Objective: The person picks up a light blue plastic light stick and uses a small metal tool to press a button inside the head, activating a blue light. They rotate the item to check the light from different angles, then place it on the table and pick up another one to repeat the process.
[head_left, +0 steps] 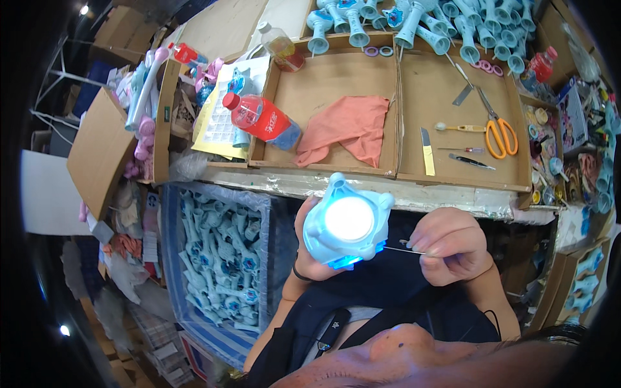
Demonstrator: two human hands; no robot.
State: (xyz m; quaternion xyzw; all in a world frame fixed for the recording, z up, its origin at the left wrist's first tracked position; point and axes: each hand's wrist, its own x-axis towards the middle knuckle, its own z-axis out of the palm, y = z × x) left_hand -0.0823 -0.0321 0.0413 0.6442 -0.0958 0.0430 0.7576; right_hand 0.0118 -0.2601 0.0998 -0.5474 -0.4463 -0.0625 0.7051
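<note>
My left hand (310,257) is wrapped round a light blue plastic toy piece (315,238), held up in front of my chest. Its round end glows bright white, and blue light shows along its lower edge. Between the thumb and fingers of my right hand (454,247) is a thin metal rod (402,249). The rod's far end reaches the right side of the toy piece; whether it goes inside cannot be seen. Most of my left fingers are hidden behind the piece.
Cardboard trays on the bench hold an orange cloth (349,129), a red-labelled bottle (262,119), orange-handled scissors (499,136) and a yellow-handled blade (427,152). Light blue parts (466,26) pile up behind them. More fill a blue-lined bin (173,258) at my left.
</note>
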